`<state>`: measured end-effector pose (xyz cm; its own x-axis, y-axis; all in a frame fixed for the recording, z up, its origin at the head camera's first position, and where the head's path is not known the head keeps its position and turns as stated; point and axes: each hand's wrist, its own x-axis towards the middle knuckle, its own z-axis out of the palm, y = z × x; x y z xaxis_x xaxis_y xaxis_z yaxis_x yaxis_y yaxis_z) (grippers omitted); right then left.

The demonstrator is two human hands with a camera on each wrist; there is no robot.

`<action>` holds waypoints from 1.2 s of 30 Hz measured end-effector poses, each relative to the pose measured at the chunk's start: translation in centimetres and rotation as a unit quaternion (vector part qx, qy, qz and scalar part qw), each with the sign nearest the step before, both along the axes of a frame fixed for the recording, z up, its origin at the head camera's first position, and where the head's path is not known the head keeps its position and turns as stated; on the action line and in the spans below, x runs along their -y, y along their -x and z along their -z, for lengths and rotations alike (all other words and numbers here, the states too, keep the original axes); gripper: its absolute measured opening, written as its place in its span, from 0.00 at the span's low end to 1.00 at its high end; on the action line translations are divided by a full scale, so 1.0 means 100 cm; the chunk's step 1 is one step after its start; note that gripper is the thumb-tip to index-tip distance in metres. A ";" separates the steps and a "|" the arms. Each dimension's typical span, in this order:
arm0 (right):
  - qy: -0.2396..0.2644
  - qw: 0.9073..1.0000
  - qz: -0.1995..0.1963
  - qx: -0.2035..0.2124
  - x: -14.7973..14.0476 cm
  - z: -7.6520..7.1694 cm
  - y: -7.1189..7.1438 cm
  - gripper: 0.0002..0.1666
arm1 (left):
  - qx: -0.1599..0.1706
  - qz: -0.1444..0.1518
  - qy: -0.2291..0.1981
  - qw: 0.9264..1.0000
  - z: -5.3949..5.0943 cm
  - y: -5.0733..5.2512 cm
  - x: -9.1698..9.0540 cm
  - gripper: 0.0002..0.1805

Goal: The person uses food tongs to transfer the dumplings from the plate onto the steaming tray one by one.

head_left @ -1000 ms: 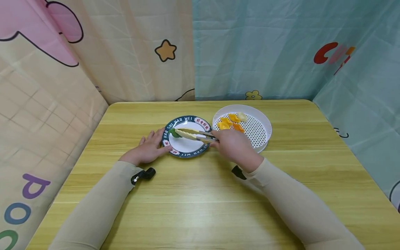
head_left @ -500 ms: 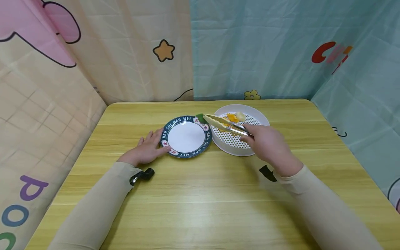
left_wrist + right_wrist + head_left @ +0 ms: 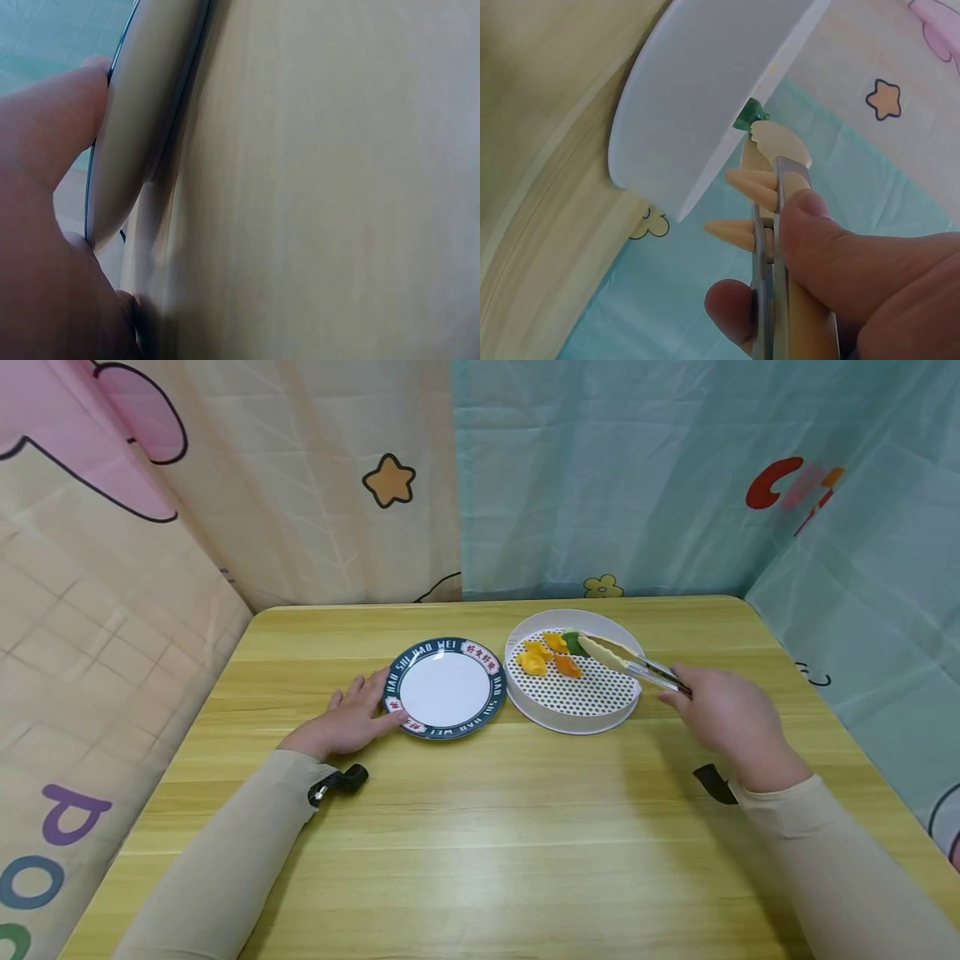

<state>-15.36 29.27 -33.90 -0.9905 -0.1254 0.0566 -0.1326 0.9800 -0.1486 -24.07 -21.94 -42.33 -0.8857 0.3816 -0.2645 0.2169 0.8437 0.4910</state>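
Note:
My right hand (image 3: pixel 735 718) grips a pair of tongs (image 3: pixel 645 670) with pale, scalloped tips. Between those tips is a green dumpling-like piece (image 3: pixel 574 643), over the far part of a white round steamer tray (image 3: pixel 577 724) with a perforated floor. Several yellow and orange dumpling-like pieces (image 3: pixel 532 663) lie on that floor. From the right wrist, the green piece (image 3: pixel 751 114) shows just past the tray's wall (image 3: pixel 682 97). My left hand (image 3: pixel 341 722) lies at the left side of a dark-rimmed white plate (image 3: pixel 444 689), its thumb on the rim and its other fingers extended alongside.
The wooden table (image 3: pixel 465 827) carries the plate and tray side by side, their rims nearly touching. Printed curtains (image 3: pixel 600 485) hang behind the table's far edge and along both sides.
My right hand has moved right with the tongs, carrying the green piece off the plate to the tray. The white piece in the tray is now hidden. My left hand stays at the plate.

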 end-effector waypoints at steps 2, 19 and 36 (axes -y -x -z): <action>-0.006 1.000 0.004 0.007 -0.003 0.001 0.000 0.18 | -0.001 0.001 0.000 1.000 0.000 0.000 0.000 0.55; -0.044 0.999 0.004 0.022 -0.005 -0.002 0.006 0.14 | 0.004 0.001 -0.001 1.000 -0.005 -0.003 -0.002 0.55; -0.043 0.998 0.010 0.037 -0.004 -0.002 0.007 0.16 | 0.001 0.001 0.008 1.000 -0.003 -0.002 -0.001 0.56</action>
